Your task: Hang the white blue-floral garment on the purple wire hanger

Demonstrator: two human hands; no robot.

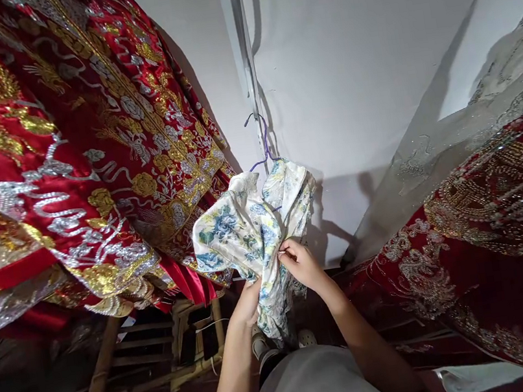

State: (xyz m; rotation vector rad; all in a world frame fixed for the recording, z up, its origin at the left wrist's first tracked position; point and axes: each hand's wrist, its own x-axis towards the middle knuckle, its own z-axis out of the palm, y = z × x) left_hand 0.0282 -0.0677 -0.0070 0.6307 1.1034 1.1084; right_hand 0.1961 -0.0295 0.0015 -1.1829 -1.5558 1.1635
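A white garment with blue and green floral print hangs on a purple wire hanger hooked on a metal rail against the white wall. My right hand pinches the cloth at its front, fingers closed on the fabric. My left hand grips the garment lower down, partly hidden behind the cloth.
Red robes with gold and silver embroidery hang at the left. More red beaded cloth and a pale beaded veil hang at the right. A wooden stool stands on the dark floor below left.
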